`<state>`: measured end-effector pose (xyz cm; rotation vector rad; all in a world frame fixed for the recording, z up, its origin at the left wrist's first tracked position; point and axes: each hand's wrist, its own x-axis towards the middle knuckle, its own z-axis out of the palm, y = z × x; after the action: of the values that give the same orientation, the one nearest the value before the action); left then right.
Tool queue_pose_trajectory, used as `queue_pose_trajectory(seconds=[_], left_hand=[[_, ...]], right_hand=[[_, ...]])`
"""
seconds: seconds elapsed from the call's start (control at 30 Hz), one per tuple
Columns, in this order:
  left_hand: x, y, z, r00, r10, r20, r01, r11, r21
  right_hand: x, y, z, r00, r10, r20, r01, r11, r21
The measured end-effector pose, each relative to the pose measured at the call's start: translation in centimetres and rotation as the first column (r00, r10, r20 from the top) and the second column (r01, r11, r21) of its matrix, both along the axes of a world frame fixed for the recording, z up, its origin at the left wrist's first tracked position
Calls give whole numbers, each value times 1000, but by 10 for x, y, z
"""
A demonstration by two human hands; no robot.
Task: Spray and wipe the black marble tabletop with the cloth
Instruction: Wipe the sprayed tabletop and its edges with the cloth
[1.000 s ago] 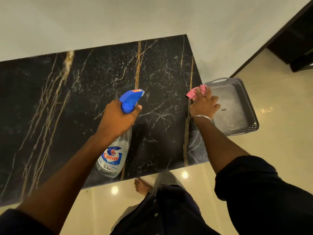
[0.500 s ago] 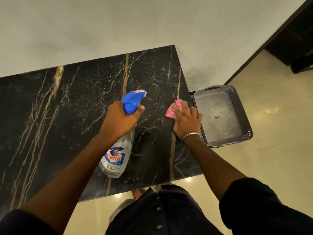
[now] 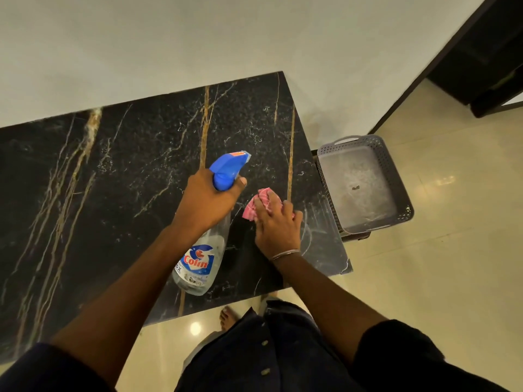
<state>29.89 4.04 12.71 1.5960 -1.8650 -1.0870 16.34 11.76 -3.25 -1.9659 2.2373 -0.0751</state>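
The black marble tabletop [image 3: 119, 171] with gold and white veins fills the left and middle of the view. My left hand [image 3: 206, 202] grips the neck of a clear spray bottle [image 3: 198, 264] with a blue trigger head, held above the marble with the nozzle pointing away from me. My right hand [image 3: 276, 224] presses a crumpled pink cloth [image 3: 254, 207] flat on the marble near the table's right end. Most of the cloth is hidden under my fingers. Faint wet streaks show to the right of that hand.
A grey perforated plastic basket [image 3: 396, 176] stands just beyond the table's right edge, on a low dark stand. A white wall runs behind the table. Glossy cream floor tiles [image 3: 452, 278] spread to the right. A dark door frame [image 3: 441, 52] is at top right.
My right hand has slid the pink cloth leftward, from the table's right edge toward the bottle. The left hand keeps the bottle in much the same pose.
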Motion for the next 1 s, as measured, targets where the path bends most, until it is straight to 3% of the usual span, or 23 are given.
queue_pose_trajectory(seconds=[0.13,0.33,0.5,0.7,0.83,0.9,1.0], left_hand=[[12,12,-5,1000,-4,-22,5,1000,25],[35,37,-9,999,-34,-16,35,998,59],[53,56,-9,1000,-7,-6,7,997,71],[61,76,-10,1000,-3,14,2,999,47],[66,85,-9,1000,-20,2,20,999,31],[69,89,-10,1000,-25,-13,25,999,34],[74,96,-11,999,-33,-20,34,999,36]], right_hand=[[-30,11,-2,983,179,-43,-180,983,-21],[-103,20,0,981,-175,-84,176,984,0],[-67,31,1,935,-347,-68,348,938,-11],[33,72,-2,992,-119,-41,118,992,-40],[16,88,-2,996,60,-72,-62,998,-24],[-13,95,-1,996,12,-87,-15,999,-30],[-59,111,-3,979,-189,-74,185,981,-54]])
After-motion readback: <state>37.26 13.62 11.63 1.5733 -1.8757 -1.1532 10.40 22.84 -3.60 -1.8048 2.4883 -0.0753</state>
